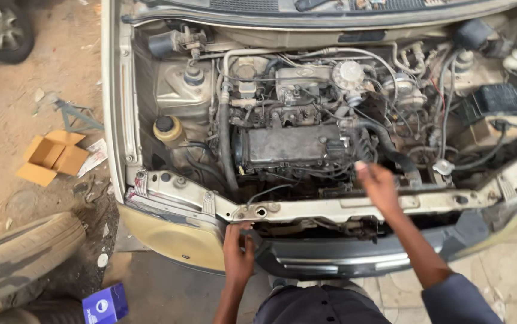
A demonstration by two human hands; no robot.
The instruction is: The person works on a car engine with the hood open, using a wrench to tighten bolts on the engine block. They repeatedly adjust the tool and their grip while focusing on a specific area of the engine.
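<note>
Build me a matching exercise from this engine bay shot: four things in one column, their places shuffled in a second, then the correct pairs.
Things:
1. left hand
2. right hand
3. open cardboard box
4. blue box

Places:
A. on the dirt ground left of the car
B. at the bottom edge, beside a worn tyre
C. on the dark front bumper
D. above the front crossmember, reaching into the engine bay

Pairs: 1-C, 2-D, 3-A, 4-B
</note>
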